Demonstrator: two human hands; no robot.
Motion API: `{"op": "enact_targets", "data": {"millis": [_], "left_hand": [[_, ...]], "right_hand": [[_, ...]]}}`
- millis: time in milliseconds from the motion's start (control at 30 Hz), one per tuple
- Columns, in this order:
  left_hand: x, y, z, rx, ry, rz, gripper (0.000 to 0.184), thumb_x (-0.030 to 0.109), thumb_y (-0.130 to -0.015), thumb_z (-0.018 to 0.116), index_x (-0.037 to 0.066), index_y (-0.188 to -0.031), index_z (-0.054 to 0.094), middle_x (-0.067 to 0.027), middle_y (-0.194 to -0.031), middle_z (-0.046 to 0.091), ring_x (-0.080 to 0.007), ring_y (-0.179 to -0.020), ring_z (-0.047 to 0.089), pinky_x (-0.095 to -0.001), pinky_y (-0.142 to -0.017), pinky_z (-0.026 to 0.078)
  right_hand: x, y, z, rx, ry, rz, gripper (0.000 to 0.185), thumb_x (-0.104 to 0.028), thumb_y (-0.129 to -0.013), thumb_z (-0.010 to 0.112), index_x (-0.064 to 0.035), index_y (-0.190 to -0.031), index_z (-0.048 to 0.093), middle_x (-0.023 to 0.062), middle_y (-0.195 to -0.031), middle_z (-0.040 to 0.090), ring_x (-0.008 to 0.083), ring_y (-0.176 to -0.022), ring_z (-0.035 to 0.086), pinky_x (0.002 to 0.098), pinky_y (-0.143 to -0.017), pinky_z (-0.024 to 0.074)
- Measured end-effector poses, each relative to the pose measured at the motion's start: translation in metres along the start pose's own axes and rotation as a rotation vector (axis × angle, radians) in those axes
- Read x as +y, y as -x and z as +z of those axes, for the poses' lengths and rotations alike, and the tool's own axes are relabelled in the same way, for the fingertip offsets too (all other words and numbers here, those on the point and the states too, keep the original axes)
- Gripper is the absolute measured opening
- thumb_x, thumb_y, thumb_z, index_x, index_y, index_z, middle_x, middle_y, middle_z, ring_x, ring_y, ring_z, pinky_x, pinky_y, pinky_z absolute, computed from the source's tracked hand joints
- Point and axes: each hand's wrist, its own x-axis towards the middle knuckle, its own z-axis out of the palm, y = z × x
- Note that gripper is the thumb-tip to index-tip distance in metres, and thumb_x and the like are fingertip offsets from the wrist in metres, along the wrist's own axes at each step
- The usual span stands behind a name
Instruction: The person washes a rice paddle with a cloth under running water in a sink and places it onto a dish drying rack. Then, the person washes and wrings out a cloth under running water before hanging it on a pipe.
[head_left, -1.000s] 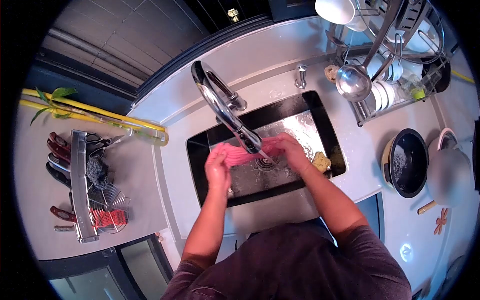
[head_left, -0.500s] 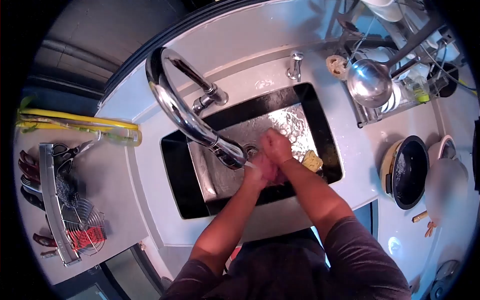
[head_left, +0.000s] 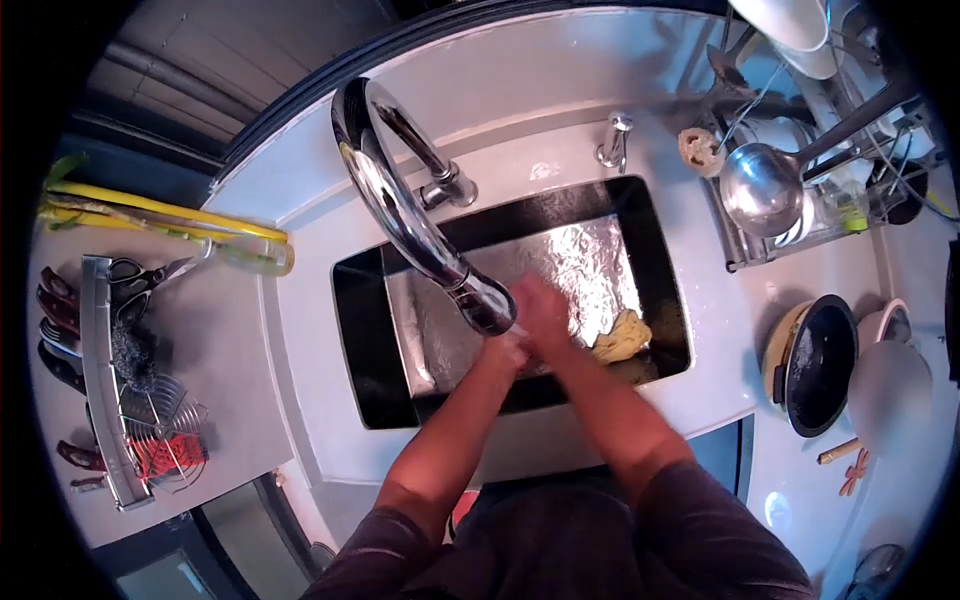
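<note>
Meeting close under the spout of the tap (head_left: 390, 200), the left hand (head_left: 507, 347) and the right hand (head_left: 543, 308) sit over the sink (head_left: 360, 340) at the middle of the frame. Their fingers are blurred and partly hidden, so I cannot tell whether either one grips anything or is loose. A yellow cloth (head_left: 622, 337) lies in the sink, right of centre, just beside the right forearm.

Splashing looks the likeliest trouble: any water striking the hands at this angle could spray over the near rim. The left hand is also close enough to the spout to knock it if raised quickly. A swing of the right forearm could drag the cloth along, and wet skin would make anything held slippery.

Counting: two hands, one tap, one sink, one yellow cloth. Behind the sink stands one soap pump (head_left: 615, 148). Upper right shows one large ladle (head_left: 762, 190) and one loofah piece (head_left: 690, 145); farther down the right side, one black pot (head_left: 825, 365). At left are one pair of scissors (head_left: 130, 290) and one grey scourer (head_left: 132, 355).
</note>
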Motion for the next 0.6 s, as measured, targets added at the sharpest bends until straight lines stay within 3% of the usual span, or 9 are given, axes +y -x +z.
{"op": "enact_targets", "data": {"millis": [33,167,233,267,333,367,433,533,600], "left_hand": [[0.006,0.020,0.048,0.629,-0.178,0.133,0.032,0.025,-0.102,0.053,-0.002,-0.118,0.059,-0.0088,-0.110,0.064,-0.0223,-0.094,0.064,-0.0374,-0.083,0.054],[0.015,0.036,0.036,0.504,-0.166,0.263,0.040,0.019,-0.099,0.060,0.004,-0.135,0.054,-0.0055,-0.112,0.065,-0.0164,-0.098,0.064,-0.0298,-0.083,0.054],[0.017,0.048,0.031,0.471,-0.269,0.310,0.045,0.019,-0.099,0.060,0.007,-0.141,0.051,-0.0023,-0.109,0.064,-0.0154,-0.095,0.063,-0.0287,-0.082,0.052],[0.018,0.050,0.041,0.500,-0.283,0.315,0.044,0.020,-0.099,0.061,0.007,-0.140,0.052,-0.0014,-0.107,0.064,-0.0149,-0.093,0.062,-0.0282,-0.080,0.052],[0.016,0.048,0.044,0.528,-0.228,0.312,0.041,0.022,-0.099,0.061,0.008,-0.137,0.054,-0.0002,-0.103,0.064,-0.0139,-0.090,0.062,-0.0273,-0.076,0.052],[0.014,0.039,0.037,0.521,-0.161,0.303,0.039,0.022,-0.099,0.062,0.008,-0.135,0.056,0.0002,-0.101,0.064,-0.0136,-0.088,0.062,-0.0269,-0.074,0.052],[0.008,0.023,0.022,0.415,-0.022,0.266,0.036,0.024,-0.099,0.061,0.009,-0.132,0.057,0.0005,-0.098,0.064,-0.0132,-0.085,0.062,-0.0269,-0.071,0.051],[-0.004,0.009,0.009,0.132,0.102,0.132,0.034,0.029,-0.100,0.059,0.010,-0.128,0.057,0.0005,-0.096,0.064,-0.0132,-0.080,0.061,-0.0282,-0.067,0.051],[-0.003,0.012,0.010,0.340,-0.100,0.028,0.033,0.033,-0.101,0.058,0.010,-0.125,0.057,0.0005,-0.094,0.063,-0.0132,-0.077,0.061,-0.0291,-0.064,0.051]], "right_hand": [[0.030,-0.017,0.007,-0.019,-0.143,0.196,0.020,-0.027,-0.091,0.062,-0.0076,-0.088,0.063,0.0162,-0.075,0.067,0.0356,-0.066,0.063,0.0417,-0.067,0.0517],[0.061,-0.037,-0.009,0.194,0.167,0.069,0.027,-0.027,-0.096,0.056,-0.0025,-0.088,0.062,0.0163,-0.079,0.067,0.0287,-0.066,0.066,0.0401,-0.065,0.0530],[0.114,-0.040,-0.032,0.093,-0.442,0.613,0.032,-0.029,-0.100,0.054,-0.0012,-0.088,0.062,0.0162,-0.082,0.067,0.0258,-0.066,0.066,0.0387,-0.063,0.0540],[0.049,-0.028,-0.062,0.009,-0.926,0.669,0.036,-0.033,-0.102,0.053,-0.0008,-0.090,0.062,0.0148,-0.082,0.068,0.0237,-0.064,0.065,0.0368,-0.061,0.0546],[-0.027,-0.003,-0.085,-0.106,-0.782,0.676,0.034,-0.032,-0.101,0.056,0.0003,-0.091,0.060,0.0132,-0.081,0.066,0.0220,-0.061,0.063,0.0347,-0.061,0.0545],[-0.014,0.021,-0.064,-0.203,-0.922,0.393,0.029,-0.028,-0.100,0.059,-0.0008,-0.091,0.060,0.0094,-0.083,0.065,0.0203,-0.066,0.062,0.0316,-0.064,0.0544],[-0.057,0.052,-0.045,-0.058,-0.387,-0.044,0.020,-0.016,-0.087,0.070,-0.0012,-0.094,0.059,0.0132,-0.092,0.067,0.0207,-0.088,0.066,0.0318,-0.075,0.0512],[-0.055,0.044,-0.015,0.031,0.318,-0.099,0.018,-0.022,-0.088,0.066,-0.0053,-0.093,0.062,0.0220,-0.094,0.065,0.0343,-0.093,0.065,0.0419,-0.078,0.0497],[-0.018,0.006,-0.013,-0.073,0.259,0.044,0.023,-0.028,-0.091,0.060,-0.0054,-0.092,0.064,0.0270,-0.095,0.064,0.0419,-0.094,0.063,0.0481,-0.079,0.0485]]}}
